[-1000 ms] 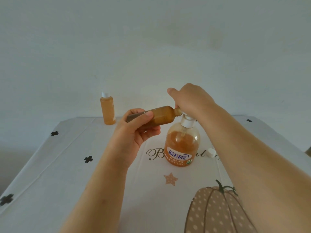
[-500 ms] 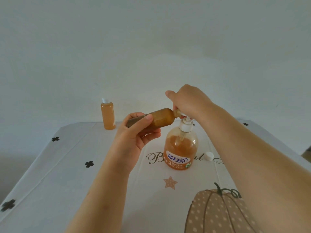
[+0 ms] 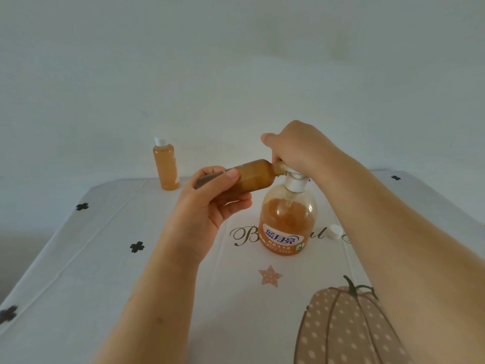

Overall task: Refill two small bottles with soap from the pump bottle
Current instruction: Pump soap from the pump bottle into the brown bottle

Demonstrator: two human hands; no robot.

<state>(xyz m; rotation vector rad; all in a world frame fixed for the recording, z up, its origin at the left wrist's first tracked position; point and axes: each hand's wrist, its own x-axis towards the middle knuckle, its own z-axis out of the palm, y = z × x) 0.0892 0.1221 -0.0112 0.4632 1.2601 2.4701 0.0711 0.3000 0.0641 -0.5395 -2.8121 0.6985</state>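
An orange pump bottle (image 3: 287, 227) with a white pump stands at the table's middle. My right hand (image 3: 296, 151) covers the pump head, fingers curled over it. My left hand (image 3: 210, 203) grips a small uncapped bottle (image 3: 252, 177) of orange soap, held nearly sideways with its mouth against the pump spout under my right hand. A second small bottle (image 3: 165, 166), full and with a white cap, stands upright at the table's far left edge. A loose white cap (image 3: 335, 231) lies on the cloth just right of the pump bottle.
The table wears a white cloth (image 3: 91, 271) printed with black clovers, a star, script lettering and a spotted pumpkin (image 3: 341, 327) at the near right. A plain pale wall rises behind the table's far edge.
Both hands and the bottles keep the same pose. The pump head sits slightly higher than at first. The view has shifted a little.
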